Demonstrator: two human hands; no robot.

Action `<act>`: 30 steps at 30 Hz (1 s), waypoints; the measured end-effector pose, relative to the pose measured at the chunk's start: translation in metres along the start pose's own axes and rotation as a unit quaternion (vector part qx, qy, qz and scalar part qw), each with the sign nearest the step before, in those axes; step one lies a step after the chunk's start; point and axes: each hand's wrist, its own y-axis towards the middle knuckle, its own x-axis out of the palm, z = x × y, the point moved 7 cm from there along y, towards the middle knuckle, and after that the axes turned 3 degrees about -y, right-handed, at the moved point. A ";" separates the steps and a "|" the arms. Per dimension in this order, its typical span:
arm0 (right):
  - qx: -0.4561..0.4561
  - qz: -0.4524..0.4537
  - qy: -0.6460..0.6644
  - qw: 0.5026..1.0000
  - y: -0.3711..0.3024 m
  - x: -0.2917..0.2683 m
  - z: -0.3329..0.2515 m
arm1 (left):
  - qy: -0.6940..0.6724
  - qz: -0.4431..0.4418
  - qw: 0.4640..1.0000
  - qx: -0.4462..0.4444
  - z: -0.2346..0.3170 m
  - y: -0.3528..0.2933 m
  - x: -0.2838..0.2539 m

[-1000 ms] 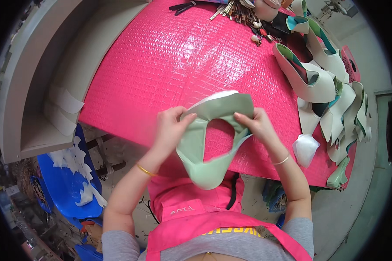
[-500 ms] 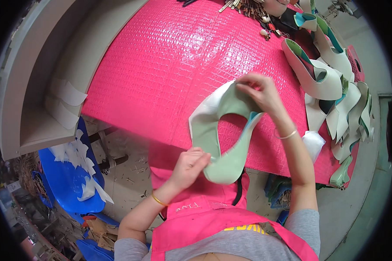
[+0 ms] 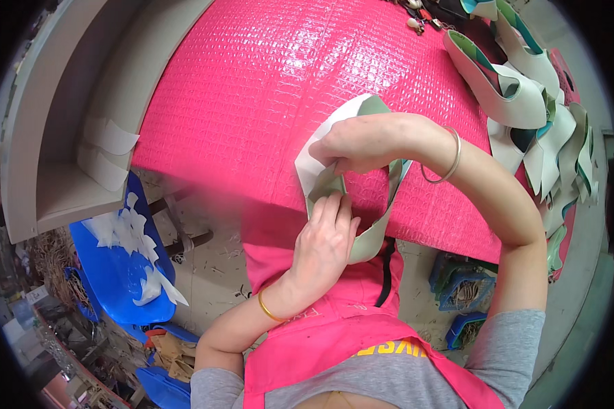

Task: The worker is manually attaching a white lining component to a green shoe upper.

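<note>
A shoe upper (image 3: 368,247), white outside with a pale green lining, hangs over the near edge of the pink table. My right hand (image 3: 375,142) reaches across to its left side, fingers closed on the edge there. Just below it, my left hand (image 3: 327,232) also grips that same side, its fingers over the green lining and the thumb toward the opening. The two hands are close together, nearly touching. Part of the upper is hidden behind my right hand and wrist.
More white uppers (image 3: 515,105) with green and blue linings are piled along the table's right side. A grey shelf box (image 3: 109,75) stands at the left. Below it, a blue chair (image 3: 126,300) bears white scraps (image 3: 126,235). Blue baskets (image 3: 464,293) sit under the table.
My right hand has come from the far end of the upper down to its left side. My left hand has moved up and right along it. The upper is less spread open.
</note>
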 end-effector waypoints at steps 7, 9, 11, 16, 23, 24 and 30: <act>0.003 0.001 -0.138 0.990 0.032 0.000 -0.003 | 0.036 -0.026 0.999 -0.016 -0.012 -0.005 0.013; 0.027 -0.032 -0.158 0.987 0.043 0.005 0.005 | 0.056 -0.028 0.998 -0.014 -0.014 -0.007 0.017; 0.003 -0.029 -0.173 0.985 0.053 0.005 0.006 | 0.077 -0.030 0.997 -0.013 -0.015 -0.008 0.018; -0.023 0.000 -0.162 0.987 0.055 0.008 0.015 | 0.158 -0.039 0.986 -0.046 -0.016 0.003 0.024; 0.015 -0.026 -0.099 0.995 0.031 -0.002 0.023 | 0.187 -0.003 0.982 -0.001 -0.016 0.005 0.022; 0.015 -0.004 -0.096 0.995 0.033 -0.005 0.022 | 0.165 0.002 0.986 -0.006 -0.018 0.004 0.021; 0.079 -0.030 -0.095 0.992 0.048 0.004 0.040 | 0.217 -0.005 0.976 -0.012 -0.014 0.006 0.021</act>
